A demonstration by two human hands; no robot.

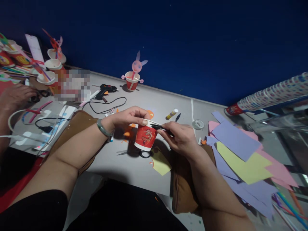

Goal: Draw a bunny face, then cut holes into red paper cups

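My left hand [136, 116] pinches the rim of a red paper cup [145, 136] with a golden dragon print and a white bottom edge. The cup is held tilted above the table. In my right hand [179, 136] is a slim black pointed tool [157, 126], its tip against the cup just below the rim; its exact kind is unclear. Under the cup, scissors [145, 154] with black handles lie partly hidden. A cut yellow paper piece [161, 163] lies beside them, and orange paper cutouts [130, 131] are left of the cup.
Behind stands a cup with a pink rabbit figure [136, 67]. A black glue gun [106, 91] with its cord, a glue stick [172, 114], coloured paper [243, 163], stacked cups [271, 93] and a power strip [48, 125] surround me. Another person's hand [18, 96] works at left.
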